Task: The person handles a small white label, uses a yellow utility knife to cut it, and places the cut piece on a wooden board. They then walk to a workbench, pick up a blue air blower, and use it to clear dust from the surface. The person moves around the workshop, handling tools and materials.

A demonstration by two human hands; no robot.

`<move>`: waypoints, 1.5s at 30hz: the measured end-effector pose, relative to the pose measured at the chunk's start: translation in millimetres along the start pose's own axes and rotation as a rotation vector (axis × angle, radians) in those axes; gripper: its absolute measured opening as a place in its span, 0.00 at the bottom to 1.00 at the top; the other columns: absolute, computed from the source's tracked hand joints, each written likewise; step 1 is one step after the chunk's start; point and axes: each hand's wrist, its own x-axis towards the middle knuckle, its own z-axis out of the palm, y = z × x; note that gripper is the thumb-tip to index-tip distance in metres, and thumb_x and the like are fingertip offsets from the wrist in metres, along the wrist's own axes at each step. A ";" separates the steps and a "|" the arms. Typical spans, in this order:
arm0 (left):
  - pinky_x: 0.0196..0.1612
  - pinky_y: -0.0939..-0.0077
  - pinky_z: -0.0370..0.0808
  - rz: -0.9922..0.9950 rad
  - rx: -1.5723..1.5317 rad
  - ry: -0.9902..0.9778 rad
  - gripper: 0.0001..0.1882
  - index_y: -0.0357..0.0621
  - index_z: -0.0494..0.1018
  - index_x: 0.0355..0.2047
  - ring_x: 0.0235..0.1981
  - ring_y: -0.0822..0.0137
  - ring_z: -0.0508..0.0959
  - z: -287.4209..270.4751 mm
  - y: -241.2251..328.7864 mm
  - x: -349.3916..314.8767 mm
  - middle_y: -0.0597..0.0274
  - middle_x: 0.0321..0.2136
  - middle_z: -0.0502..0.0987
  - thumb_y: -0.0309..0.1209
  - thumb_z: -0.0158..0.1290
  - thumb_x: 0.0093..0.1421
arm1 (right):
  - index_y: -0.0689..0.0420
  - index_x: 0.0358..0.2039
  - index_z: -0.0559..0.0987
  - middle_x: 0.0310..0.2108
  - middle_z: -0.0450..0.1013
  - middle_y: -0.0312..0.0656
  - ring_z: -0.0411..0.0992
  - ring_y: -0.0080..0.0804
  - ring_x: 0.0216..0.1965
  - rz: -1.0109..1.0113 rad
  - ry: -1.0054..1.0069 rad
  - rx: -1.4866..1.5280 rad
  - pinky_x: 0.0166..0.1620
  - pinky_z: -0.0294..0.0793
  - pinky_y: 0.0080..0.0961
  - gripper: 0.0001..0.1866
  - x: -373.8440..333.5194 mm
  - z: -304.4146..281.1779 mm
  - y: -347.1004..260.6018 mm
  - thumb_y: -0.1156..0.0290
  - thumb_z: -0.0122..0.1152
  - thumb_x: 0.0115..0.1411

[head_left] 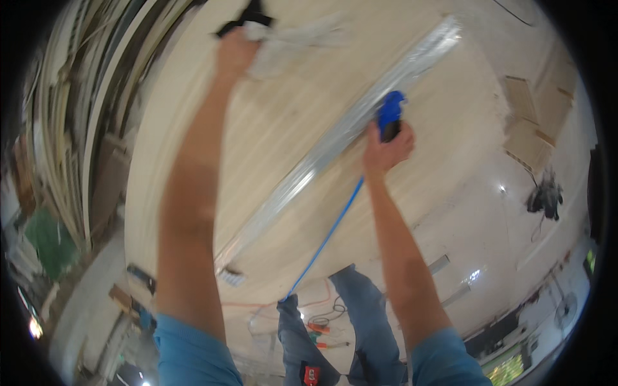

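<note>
The right hand [387, 151] is wrapped round a blue tool [390, 108] over the pale board [277, 122]. Toward its far left edge, the left hand [237, 53] meets black material [252, 14], finger grip too blurred to tell.

Shows vivid blue over black on the handheld tool [390, 112], and plain bright blue along the hose [331, 230]. Gleams silver in streaks on the long strip [351, 125]. Spreads pale cream across the panel [290, 116], with faint lighter and darker stripes. Runs black on the piece [251, 14] at the upper left, cloudy white on the film [296, 42] beside it. Turns teal blue on the sleeves [193, 354], faded grey-blue on the trousers [370, 315], red on the small box [311, 375], dull green on the sheet [50, 241] far left, tan on the flat boards [531, 145].
</note>
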 end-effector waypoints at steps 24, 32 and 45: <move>0.46 0.59 0.75 -1.334 -0.753 0.315 0.36 0.47 0.67 0.61 0.41 0.56 0.74 -309.0 -364.0 -1013.1 0.55 0.42 0.70 0.48 0.62 0.56 | 0.61 0.47 0.82 0.40 0.80 0.37 0.75 0.27 0.41 0.115 -1.683 0.031 0.43 0.73 0.29 0.25 -360.7 -382.4 -21.0 0.51 0.59 0.64; 0.55 0.62 0.73 -1.097 -0.659 0.470 0.35 0.41 0.65 0.63 0.52 0.57 0.75 -395.3 -403.6 -1022.9 0.55 0.54 0.74 0.44 0.62 0.61 | 0.56 0.46 0.76 0.35 0.79 0.52 0.79 0.51 0.40 -0.783 -1.768 -0.390 0.44 0.76 0.46 0.28 -621.5 -499.9 -167.2 0.44 0.59 0.59; 0.47 0.65 0.76 -0.771 -0.865 0.068 0.20 0.35 0.77 0.45 0.43 0.56 0.81 -240.5 -194.2 -1003.0 0.47 0.42 0.81 0.41 0.59 0.62 | 0.58 0.40 0.81 0.34 0.78 0.53 0.77 0.50 0.38 -0.098 -2.008 -0.174 0.42 0.73 0.42 0.29 -579.2 -499.1 -163.6 0.41 0.58 0.59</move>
